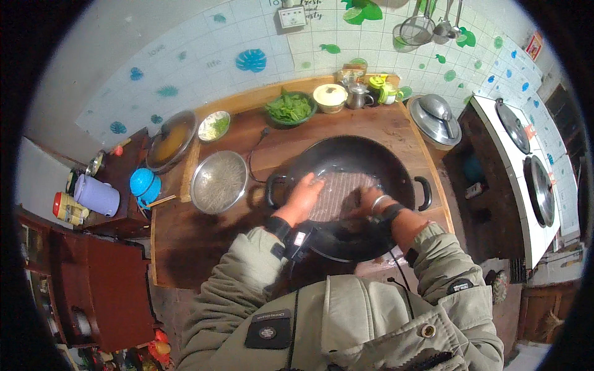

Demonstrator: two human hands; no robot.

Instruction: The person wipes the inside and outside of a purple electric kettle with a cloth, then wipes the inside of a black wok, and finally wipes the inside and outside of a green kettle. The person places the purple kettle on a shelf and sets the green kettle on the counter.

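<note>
In front of me stands a large black wok point(394, 162) with a handle on each side. Inside it a brownish cloth with pale stripes point(332, 197) lies spread over the bottom, and some wet-looking shine shows around its far edge. My left hand point(304, 197) reaches over the near left of the wok and its fingers are at the cloth's left edge; its grip is unclear. My right hand point(371, 201), with a bracelet at the wrist, bears on the cloth's right part with bent fingers, partly shadowed. Black straps with a small device point(300, 240) sit around my left wrist.
Left of the wok stands a metal bowl of thin noodle-like strands point(219, 182), with a dark cord point(253, 157) between. Behind are a patterned bowl point(214, 126), a bowl of green leaves point(290, 109), a lidded pot point(330, 98) and a metal jug point(357, 96). Lidded metalware point(435, 121) stands right.
</note>
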